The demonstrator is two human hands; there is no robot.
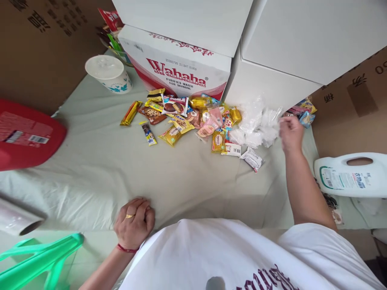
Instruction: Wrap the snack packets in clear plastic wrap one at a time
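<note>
My left hand (134,221) rests as a loose fist on the near edge of the cloth-covered table (181,181), with no object showing in it. My right hand (292,133) is at the right end of a heap of crumpled clear plastic bags (255,121). Its fingers are curled together beside the bags; what they pinch, if anything, is hidden. Left of the bags lies a spread of wrapped snacks, among them a chocolate pie packet (175,105), a yellow snack packet (218,141) and a silver-white packet (252,159).
Behind the snacks stand a Wahaha water carton (181,68) and white boxes (278,76). A paper cup (109,74) and red container (27,137) are on the left. More packets (306,117) and a white detergent jug (353,175) lie right. A green stool (39,262) stands below left.
</note>
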